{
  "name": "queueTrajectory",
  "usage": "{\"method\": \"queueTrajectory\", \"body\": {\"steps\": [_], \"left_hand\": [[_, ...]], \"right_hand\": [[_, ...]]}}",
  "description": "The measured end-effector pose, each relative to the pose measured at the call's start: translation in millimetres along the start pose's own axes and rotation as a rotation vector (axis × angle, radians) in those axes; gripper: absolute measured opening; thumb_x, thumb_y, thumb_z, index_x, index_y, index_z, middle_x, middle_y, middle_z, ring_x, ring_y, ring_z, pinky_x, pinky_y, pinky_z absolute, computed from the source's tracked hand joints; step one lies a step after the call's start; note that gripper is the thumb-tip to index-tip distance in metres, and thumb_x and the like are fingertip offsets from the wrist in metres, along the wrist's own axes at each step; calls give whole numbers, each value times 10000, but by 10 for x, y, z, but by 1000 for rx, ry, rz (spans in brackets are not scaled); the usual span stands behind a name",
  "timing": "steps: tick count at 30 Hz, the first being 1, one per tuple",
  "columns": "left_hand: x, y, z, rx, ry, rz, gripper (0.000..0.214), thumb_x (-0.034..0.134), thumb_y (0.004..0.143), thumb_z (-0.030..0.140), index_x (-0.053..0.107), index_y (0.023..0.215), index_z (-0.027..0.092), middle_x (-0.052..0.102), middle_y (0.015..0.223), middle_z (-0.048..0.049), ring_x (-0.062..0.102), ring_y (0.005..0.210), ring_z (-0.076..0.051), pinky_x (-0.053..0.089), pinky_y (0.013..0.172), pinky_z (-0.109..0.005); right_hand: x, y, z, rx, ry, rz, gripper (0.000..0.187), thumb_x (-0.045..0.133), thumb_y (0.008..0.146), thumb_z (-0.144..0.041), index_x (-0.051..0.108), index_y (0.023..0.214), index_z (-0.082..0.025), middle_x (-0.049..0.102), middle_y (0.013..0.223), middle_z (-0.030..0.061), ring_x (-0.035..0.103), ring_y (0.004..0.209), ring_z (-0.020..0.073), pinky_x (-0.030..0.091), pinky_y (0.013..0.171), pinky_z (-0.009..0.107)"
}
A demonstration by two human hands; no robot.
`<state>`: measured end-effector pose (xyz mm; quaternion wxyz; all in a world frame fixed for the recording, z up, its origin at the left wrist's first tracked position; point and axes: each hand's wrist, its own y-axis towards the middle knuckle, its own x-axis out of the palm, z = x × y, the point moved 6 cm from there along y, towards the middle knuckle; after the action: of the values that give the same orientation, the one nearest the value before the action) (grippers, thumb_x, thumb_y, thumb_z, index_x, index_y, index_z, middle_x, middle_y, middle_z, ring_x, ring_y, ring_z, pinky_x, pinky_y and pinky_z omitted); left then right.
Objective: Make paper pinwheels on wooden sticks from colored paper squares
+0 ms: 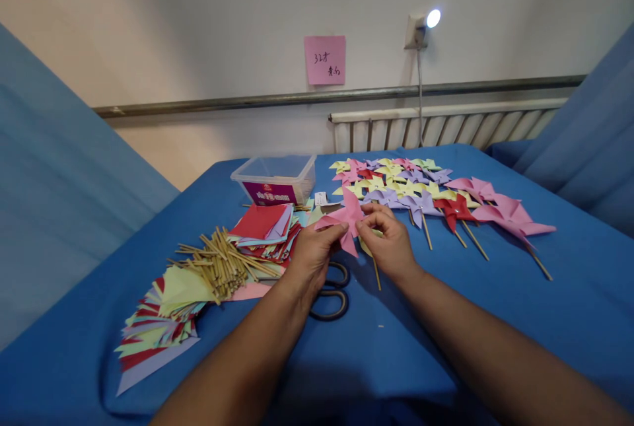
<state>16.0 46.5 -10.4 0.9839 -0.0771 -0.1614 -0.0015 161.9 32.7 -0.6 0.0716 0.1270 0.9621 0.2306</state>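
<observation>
A pink paper pinwheel (pixel 349 214) is held up between both hands over the middle of the table. My left hand (pixel 317 248) grips its left side, thumb lying across the paper. On the right side, the fingers of my right hand (pixel 389 238) pinch a blade near the centre; my fingers hide part of it. Beneath the right hand a thin wooden stick (pixel 377 274) shows, with pale yellow paper above it; I cannot tell what it is joined to. Black-handled scissors (pixel 331 304) lie just below my left hand, their blades partly covered.
A blue cloth (pixel 396 360) covers the table. Finished pinwheels (pixel 421 205) lie in rows at right. To the left are wooden sticks (pixel 222 264), stacked paper squares (pixel 262 224), fanned cut paper (pixel 163 320) and a clear plastic box (pixel 302 185). A small box (pixel 321 199) stands behind my hands.
</observation>
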Motion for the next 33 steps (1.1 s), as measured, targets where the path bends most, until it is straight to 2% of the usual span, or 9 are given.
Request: {"method": "queueTrajectory", "body": {"steps": [9,19,33], "left_hand": [[-13,8,7,7,-1,11,263,851,516,237,611,564,140,570,557,23,500,534,-96,399,552,-231],[-27,31,-37,13,15,-3,240,847,539,244,655,629,131,625,621,-6,544,571,-117,419,582,-247],[-34,36,-51,4,28,6,250,843,524,261,645,619,141,627,607,-6,550,559,-128,419,581,-259]], "right_hand": [[-5,-4,-17,-10,-39,18,180,628,782,-292,591,629,-204,631,1035,99,625,1013,231,454,905,387],[-12,-20,-105,-88,-113,50,160,609,776,-252,561,629,-213,634,1014,96,632,992,222,465,903,380],[-4,-19,-85,-70,-99,47,172,608,769,-243,550,610,-210,636,1000,93,637,975,227,466,884,379]]}}
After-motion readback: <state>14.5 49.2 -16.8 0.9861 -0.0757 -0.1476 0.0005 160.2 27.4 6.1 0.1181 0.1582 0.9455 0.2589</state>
